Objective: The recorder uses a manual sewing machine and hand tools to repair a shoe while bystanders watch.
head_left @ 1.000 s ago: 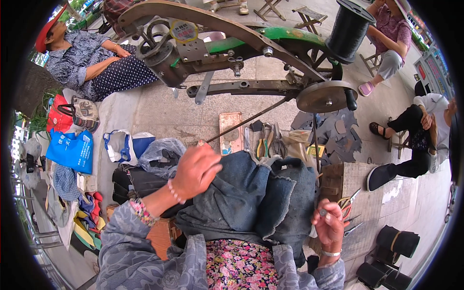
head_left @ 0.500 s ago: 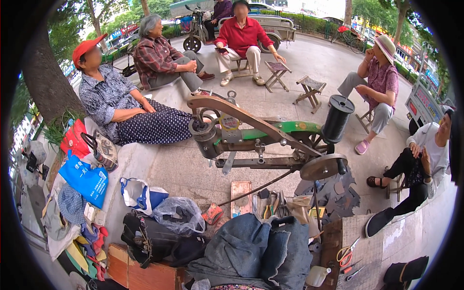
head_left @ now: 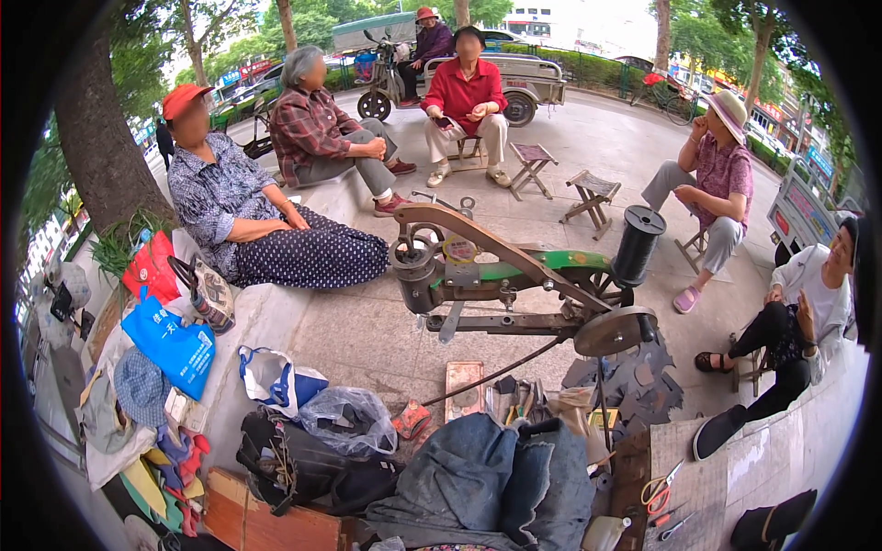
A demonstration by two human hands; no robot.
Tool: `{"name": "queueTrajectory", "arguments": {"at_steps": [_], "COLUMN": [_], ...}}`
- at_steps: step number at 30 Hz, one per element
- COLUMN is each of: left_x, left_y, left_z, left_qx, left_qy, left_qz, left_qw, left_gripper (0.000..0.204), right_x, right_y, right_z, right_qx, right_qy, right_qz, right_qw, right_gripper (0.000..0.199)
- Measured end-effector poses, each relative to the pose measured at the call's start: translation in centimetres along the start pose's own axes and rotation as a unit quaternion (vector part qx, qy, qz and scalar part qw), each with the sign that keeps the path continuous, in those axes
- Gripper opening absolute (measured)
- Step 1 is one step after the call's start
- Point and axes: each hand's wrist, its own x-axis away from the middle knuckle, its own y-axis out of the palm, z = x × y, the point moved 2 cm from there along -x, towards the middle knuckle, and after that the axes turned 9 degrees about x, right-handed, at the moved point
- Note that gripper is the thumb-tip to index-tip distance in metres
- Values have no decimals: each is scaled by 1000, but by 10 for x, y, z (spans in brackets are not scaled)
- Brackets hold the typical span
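Observation:
Neither my left hand nor my right hand shows. A worn denim cloth [head_left: 450,468] with frayed edges lies at the bottom middle, nearest to me. Beyond it stands a hand-cranked sewing machine [head_left: 560,266] with a green body, a brown lever arm and a round wheel [head_left: 614,332]. A large black thread spool [head_left: 640,246] sits on its right end. Orange-handled scissors [head_left: 656,496] lie on a board at the lower right, beside small tools. Pliers [head_left: 524,404] and other hand tools are on the ground past the denim. A pale plastic bottle [head_left: 604,533] is at its right.
A clear plastic bag [head_left: 349,421], a black bag [head_left: 289,459] and a wooden box [head_left: 266,514] crowd the left. Grey scraps [head_left: 648,386] lie right of the machine. Several people sit around, one in red [head_left: 467,96], near folding stools [head_left: 591,195]. A blue bag [head_left: 170,344] rests on the ledge.
The whole view has shifted, so most things sit slightly further right and lower. The person in red has drawn a hand from the folding stool to in front of the body.

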Motion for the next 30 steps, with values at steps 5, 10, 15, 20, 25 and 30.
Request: {"name": "queueTrajectory", "arguments": {"at_steps": [5,10,15,20,25,30], "left_x": [0,1,4,4,11,18], "left_y": [3,4,6,11,16,25], "left_z": [0,0,-2,-2,-4,-3], "left_qx": [-2,-5,-6,-4,-5,-2], "left_qy": [10,17,24,31,32,35], "left_qz": [-12,-22,-32,-43,-56,-68], "left_qw": [1000,1000,999,999,998,997], "left_gripper": [24,24,25,26,26,27], "right_x": [4,3,2,-1,-23,-64], "right_y": [4,5,-8,-10,7,33], "right_z": [3,5,16,19,7,-13], "right_qx": [22,53,65,31,42,36], "right_qy": [6,2,9,-19,-34,-95], "right_qz": [50,59,88,41,29,-43], "right_qw": [999,997,994,998,998,994], "right_gripper": [21,21,21,22,22,22]}}
